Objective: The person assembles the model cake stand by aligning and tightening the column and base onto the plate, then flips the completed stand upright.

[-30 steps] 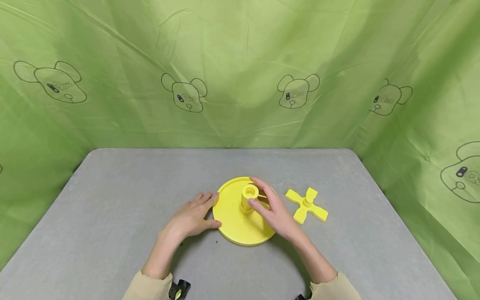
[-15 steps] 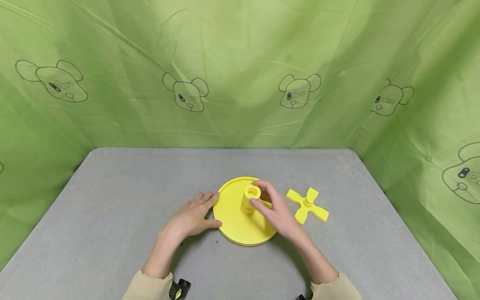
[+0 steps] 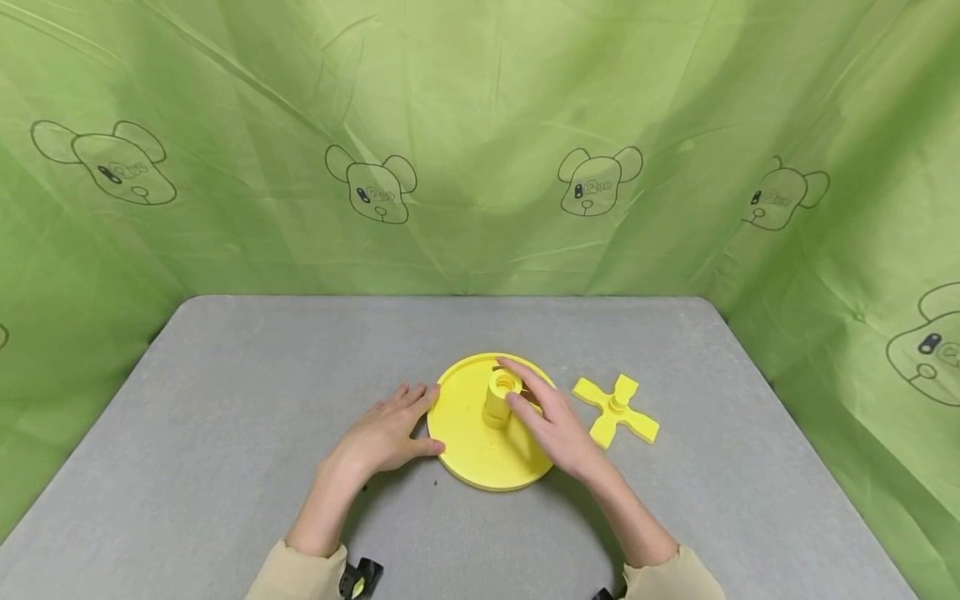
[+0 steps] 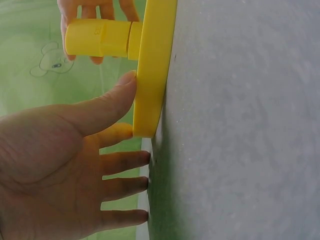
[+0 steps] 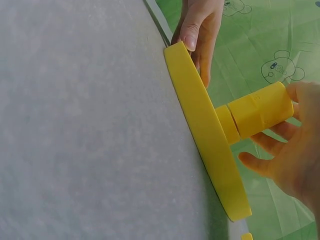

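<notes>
Disc, one, with one upright post, near one four-armed cross.

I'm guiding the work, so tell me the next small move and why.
Probably close the right hand around the tube for a small turn: its fingers look loosely spread, and a thin seam shows between tube and collar. The left hand touches the edge of the yellow disc, so it could steady it.

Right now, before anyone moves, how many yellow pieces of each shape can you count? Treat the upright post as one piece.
Round disc: 1
Hollow post: 1
Four-armed cross: 1
Total: 3 yellow pieces
</notes>
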Demonstrator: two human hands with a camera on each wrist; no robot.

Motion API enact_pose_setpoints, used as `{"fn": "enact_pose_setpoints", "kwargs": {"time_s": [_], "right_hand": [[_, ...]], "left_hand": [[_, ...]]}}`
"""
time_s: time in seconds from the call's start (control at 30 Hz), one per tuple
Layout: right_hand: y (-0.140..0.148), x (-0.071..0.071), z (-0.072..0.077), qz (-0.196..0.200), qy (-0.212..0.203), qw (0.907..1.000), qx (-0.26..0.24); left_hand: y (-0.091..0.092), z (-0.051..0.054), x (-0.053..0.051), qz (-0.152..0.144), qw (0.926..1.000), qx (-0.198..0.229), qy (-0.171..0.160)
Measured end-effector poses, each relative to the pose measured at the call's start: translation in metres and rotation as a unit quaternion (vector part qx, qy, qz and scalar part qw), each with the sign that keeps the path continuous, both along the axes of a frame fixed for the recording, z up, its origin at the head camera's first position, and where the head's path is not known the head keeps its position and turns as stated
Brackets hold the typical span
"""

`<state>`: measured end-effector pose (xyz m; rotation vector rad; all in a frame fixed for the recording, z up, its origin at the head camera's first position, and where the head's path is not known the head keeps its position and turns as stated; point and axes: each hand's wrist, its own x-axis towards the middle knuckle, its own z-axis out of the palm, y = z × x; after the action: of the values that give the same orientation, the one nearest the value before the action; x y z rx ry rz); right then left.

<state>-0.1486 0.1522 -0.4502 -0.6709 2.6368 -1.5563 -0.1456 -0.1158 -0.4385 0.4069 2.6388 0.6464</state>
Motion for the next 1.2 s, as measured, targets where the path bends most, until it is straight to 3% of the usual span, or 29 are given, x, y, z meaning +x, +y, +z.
{"fn": "enact_pose_setpoints", "kwargs": {"time_s": [0.37, 0.77, 1.2], "right_hand": [[-0.0009, -0.0015, -0.0032, -0.020, -0.019, 0.9990, -0.036], [0.0007, 0.0004, -0.0013, 0.002, -0.015, 0.9999, -0.002], [-0.0003, -0.0003, -0.0064, -0.016, -0.019, 0.9992, -0.032]], "left_hand": [[-0.0007, 0.0009, 0.0001, 0.000, 1.0000, 0.000, 0.006], [0.0001, 0.0012, 0.0013, 0.003, 1.0000, 0.003, 0.004], [0.0006, 0.0007, 0.0013, 0.003, 1.0000, 0.001, 0.006]]}}
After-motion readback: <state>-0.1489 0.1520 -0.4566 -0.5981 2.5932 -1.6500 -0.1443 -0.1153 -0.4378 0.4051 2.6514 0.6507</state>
